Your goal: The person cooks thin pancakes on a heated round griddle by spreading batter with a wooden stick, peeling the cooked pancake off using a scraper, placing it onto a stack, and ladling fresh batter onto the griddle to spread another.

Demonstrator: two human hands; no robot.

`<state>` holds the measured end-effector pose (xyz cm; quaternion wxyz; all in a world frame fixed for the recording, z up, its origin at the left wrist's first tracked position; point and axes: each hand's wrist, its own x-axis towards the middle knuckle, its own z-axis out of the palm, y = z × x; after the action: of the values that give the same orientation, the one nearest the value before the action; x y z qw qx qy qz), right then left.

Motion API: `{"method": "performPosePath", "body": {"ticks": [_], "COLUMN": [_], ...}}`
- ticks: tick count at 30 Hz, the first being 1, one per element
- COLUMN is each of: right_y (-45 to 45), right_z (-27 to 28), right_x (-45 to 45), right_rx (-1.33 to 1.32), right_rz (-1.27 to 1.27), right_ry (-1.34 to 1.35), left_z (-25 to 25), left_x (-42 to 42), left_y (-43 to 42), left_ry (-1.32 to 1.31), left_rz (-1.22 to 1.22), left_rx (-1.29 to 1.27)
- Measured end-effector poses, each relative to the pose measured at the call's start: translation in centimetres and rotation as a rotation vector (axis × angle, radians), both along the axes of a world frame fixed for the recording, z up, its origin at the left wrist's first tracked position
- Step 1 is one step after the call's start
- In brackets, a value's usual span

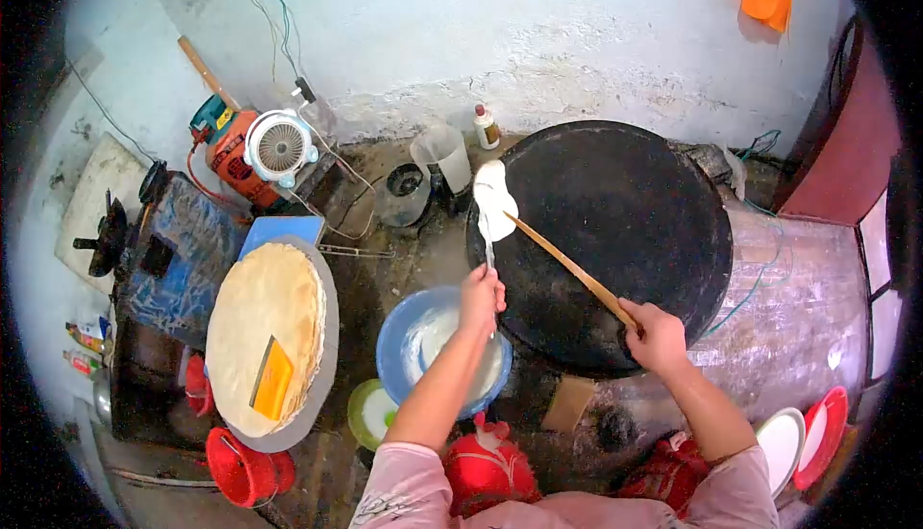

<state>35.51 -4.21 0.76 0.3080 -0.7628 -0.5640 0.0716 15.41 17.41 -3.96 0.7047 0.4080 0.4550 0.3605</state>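
My left hand (482, 300) is closed round the handle of a ladle (488, 245). White batter (494, 204) lies at the ladle's far end, over the left edge of the round black griddle (615, 231). In my right hand (656, 337) is a long wooden stick (577, 272), its tip touching or just beside the batter. Below my left hand stands a blue basin (389, 346) with white batter inside, partly hidden by my left forearm.
At left, a stack of thin flatbreads (260, 308) bears a yellow scraper (273, 378). A small fan (280, 148), a clear pitcher (444, 156) and a bottle (487, 129) stand near the wall. A green bowl (371, 414) and red bucket (240, 466) are lower left.
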Motion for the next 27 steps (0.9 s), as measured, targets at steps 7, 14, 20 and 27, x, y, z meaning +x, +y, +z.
{"method": "performPosePath", "body": {"ticks": [7,14,20,27], "right_y": [-0.1,6.8,9.3,10.0], "right_z": [-4.0,-4.1,-3.8,-3.8], "right_x": [1.1,1.4,0.7,-0.4], "right_rx": [-0.010,-0.009,0.044,-0.113], "right_rz": [0.315,0.289,-0.044,0.056], "right_ry": [-0.500,-0.756,0.131,-0.418], "left_z": [6.1,9.2,10.9,1.0], "left_x": [-0.8,-1.8,-7.7,-15.0], "left_y": [3.9,2.7,-3.7,-9.6], "left_ry": [-0.822,-1.333,-0.453,0.709], "left_rz": [-0.231,-0.543,-0.181,-0.144], "left_rx": [-0.457,-0.666,-0.209,0.303]}}
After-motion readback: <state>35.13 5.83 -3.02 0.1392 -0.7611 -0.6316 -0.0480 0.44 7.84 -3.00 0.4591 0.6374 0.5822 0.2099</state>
